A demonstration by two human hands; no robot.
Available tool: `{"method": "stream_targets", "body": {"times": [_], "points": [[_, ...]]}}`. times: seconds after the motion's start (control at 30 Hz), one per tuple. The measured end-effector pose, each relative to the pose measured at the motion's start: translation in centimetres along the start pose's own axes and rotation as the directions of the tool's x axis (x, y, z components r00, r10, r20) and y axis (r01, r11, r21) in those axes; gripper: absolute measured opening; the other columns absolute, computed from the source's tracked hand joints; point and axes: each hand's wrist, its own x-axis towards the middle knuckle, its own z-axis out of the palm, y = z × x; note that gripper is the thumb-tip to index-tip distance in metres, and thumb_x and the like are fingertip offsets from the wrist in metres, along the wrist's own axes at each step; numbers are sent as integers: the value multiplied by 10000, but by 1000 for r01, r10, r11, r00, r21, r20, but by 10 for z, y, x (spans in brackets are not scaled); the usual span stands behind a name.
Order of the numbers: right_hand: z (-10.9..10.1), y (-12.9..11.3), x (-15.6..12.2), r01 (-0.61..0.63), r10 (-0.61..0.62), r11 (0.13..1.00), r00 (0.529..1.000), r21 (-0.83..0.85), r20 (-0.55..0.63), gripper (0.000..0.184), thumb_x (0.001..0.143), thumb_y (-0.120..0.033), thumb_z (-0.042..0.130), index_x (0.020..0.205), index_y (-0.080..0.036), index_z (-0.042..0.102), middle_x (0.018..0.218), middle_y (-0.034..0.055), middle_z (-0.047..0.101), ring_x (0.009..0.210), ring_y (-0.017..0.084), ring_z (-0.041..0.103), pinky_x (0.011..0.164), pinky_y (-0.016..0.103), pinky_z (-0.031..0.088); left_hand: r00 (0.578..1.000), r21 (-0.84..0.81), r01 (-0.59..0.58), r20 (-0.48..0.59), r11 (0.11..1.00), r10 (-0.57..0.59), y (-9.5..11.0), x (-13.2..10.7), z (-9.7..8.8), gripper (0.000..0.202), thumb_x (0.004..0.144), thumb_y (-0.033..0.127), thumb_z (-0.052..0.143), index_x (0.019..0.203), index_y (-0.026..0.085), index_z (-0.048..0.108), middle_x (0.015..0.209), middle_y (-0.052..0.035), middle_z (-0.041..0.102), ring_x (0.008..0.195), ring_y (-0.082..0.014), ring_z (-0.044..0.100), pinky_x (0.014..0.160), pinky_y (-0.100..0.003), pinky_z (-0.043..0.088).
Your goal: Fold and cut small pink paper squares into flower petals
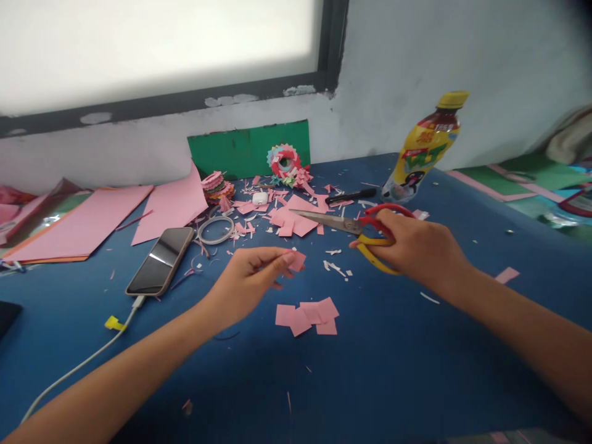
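My left hand (259, 274) pinches a small pink paper square (297, 261) between thumb and fingers, above the blue table (379, 357). To the right, my right hand (409, 243) grips a pair of scissors (340, 223) with one red and one yellow handle loop. Their blades point left and look closed or nearly so, apart from the held square. Nearer to me lies a cluster of several overlapping pink paper squares (308, 316). Behind the blades are larger pink paper pieces (300, 216) among many scraps.
A phone (161, 262) on a white cable (87, 359), a tape roll (216, 229) and pink sheets (92, 216) lie left. At the back are a paper ring (283, 161), a white earbud case (259, 198), a black pen (350, 197) and a drink bottle (423, 151).
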Motion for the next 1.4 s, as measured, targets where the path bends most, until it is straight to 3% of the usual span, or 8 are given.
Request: {"method": "stream_targets", "body": {"times": [0.1,0.23,0.37,0.47,0.6,0.83,1.1,1.4], "points": [[13,7,0,-140,106,985,953,104,283,438,703,-581,533,862,-178,601,649,25,628,545,176,563,461,233,306,998,161,-6,56,987,-3,-16,12,-7,279,825,357,501,818,154,692,878,-70,680,744,-151,622,608,-243,528],[26,15,1,-127,-14,950,896,286,444,364,788,-454,490,969,-157,595,871,69,650,701,179,603,570,260,425,997,310,-78,38,948,70,-37,21,-12,190,808,284,531,799,178,688,891,-58,682,796,-160,620,699,-265,489],[20,1,10,63,-111,985,943,159,313,305,789,-370,513,899,-106,621,898,128,609,776,227,577,683,341,447,994,402,-94,-7,911,106,-52,24,-9,138,783,236,558,776,179,684,784,-42,682,682,-143,594,628,-246,458],[14,-29,19,116,-209,929,948,352,240,205,814,-281,510,907,-131,614,891,84,625,821,195,585,733,310,447,987,421,-138,-13,897,158,-61,26,-6,145,782,213,554,786,175,693,785,-42,650,656,-127,568,596,-227,434],[22,-72,30,-7,-287,723,906,690,310,178,785,-286,584,907,-161,619,869,41,653,749,138,586,679,247,438,989,319,-99,-73,942,129,-69,28,-6,122,754,207,587,774,183,706,753,-31,661,662,-132,586,619,-232,447],[41,-89,38,-136,-275,579,896,804,349,105,780,-212,576,757,-148,656,703,18,629,630,114,538,580,221,390,996,266,-71,-32,961,82,-67,29,-11,134,752,198,598,831,181,705,778,-21,715,700,-153,637,637,-233,487],[54,-80,37,215,-453,534,889,817,62,118,786,-137,577,877,-146,652,845,48,649,806,148,577,747,256,445,936,587,-339,132,735,327,-70,29,-11,183,813,130,515,847,175,689,816,-41,652,688,-127,599,638,-229,472],[56,-65,43,651,-748,518,660,554,-76,211,888,-172,436,973,-142,626,933,54,654,843,162,582,761,281,475,800,673,-597,460,435,386,-64,30,-26,269,892,176,392,1018,146,628,938,-75,654,821,-170,606,729,-284,495]]}}
